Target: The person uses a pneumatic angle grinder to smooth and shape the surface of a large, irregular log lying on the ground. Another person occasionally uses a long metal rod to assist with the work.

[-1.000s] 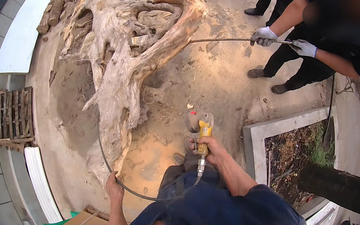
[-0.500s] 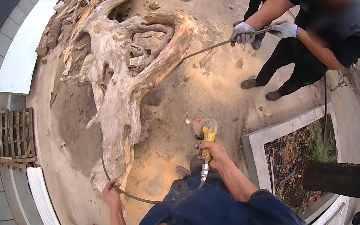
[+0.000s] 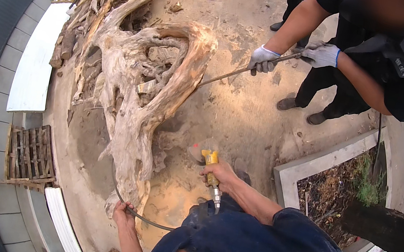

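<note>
In my right hand (image 3: pixel 221 176) is a yellow air grinder (image 3: pixel 211 161), my fingers wrapped round its body. Its round disc (image 3: pixel 198 153) points away from me, apart from the wood. My left hand (image 3: pixel 122 213) grips a dark air hose (image 3: pixel 151 222) beside the lower end of the wood. A large, pale, gnarled tree root (image 3: pixel 129 126) lies on the ground ahead and to the left. Across from me, a person in white-and-grey gloves (image 3: pixel 263 60) holds a long metal bar (image 3: pixel 228 74) with both hands. The bar's far end meets or passes behind the root's right branch.
A concrete-edged planting bed (image 3: pixel 294 170) with a tree trunk (image 3: pixel 376 226) stands at the right. Along the left are a wooden pallet (image 3: pixel 32 153) and a white panel (image 3: pixel 37 62). Another person's dark legs (image 3: pixel 294 4) show at the top. Sawdust covers parts of the ground.
My right hand and the grinder have moved left, towards the root. The person with the bar leans lower and farther right in view. My left hand stays on the hose.
</note>
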Tool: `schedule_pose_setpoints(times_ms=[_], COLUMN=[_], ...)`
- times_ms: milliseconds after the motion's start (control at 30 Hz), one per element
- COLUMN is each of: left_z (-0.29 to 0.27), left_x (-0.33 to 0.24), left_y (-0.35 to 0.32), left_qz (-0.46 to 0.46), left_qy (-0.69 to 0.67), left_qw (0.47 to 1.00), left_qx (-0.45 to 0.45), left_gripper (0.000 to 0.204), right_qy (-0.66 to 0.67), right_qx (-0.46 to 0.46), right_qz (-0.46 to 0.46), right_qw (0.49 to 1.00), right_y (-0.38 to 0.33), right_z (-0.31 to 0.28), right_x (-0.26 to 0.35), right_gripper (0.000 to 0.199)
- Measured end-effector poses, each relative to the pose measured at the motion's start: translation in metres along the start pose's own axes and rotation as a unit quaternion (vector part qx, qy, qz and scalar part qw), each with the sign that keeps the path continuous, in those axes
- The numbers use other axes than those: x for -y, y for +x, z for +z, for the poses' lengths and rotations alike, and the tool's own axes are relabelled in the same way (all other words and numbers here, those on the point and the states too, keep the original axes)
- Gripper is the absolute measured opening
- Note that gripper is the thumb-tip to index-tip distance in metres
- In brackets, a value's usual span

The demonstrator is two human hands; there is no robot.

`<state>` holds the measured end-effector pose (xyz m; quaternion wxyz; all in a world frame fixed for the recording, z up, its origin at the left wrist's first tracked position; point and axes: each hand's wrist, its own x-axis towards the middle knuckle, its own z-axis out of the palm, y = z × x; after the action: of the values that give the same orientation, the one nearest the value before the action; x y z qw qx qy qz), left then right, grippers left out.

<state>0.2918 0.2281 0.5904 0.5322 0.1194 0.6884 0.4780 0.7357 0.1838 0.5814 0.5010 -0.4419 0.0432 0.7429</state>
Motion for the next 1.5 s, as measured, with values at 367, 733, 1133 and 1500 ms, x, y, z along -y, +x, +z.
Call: schedule_pose_setpoints(times_ms=[367, 733, 1133, 1500], left_z=[0.01, 0.026, 0.016, 0.09], left_x=[0.096, 0.133, 0.095, 0.163], left_y=[-0.036, -0.022, 0.012, -0.075], left_qz=[-0.184, -0.102, -0.088, -0.042], left_qy=[0.179, 0.305, 0.359, 0.339], left_qw=[0.966, 0.942, 0.927, 0.934], left_qx=[0.004, 0.092, 0.065, 0.103], left_gripper=[0.03, 0.034, 0.036, 0.03], right_qy=[-0.005, 0.007, 0.039, 0.004], right_qx=[-0.063, -0.125, -0.133, -0.146], right_qz=[0.088, 0.074, 0.068, 0.074], right_qw=[0.994, 0.989, 0.988, 0.986], right_y=[0.035, 0.045, 0.039, 0.065], right_z=[-0.047, -0.044, -0.036, -0.083], right_x=[0.037, 0.031, 0.026, 0.069], right_gripper=[0.031, 0.009, 0.012, 0.013])
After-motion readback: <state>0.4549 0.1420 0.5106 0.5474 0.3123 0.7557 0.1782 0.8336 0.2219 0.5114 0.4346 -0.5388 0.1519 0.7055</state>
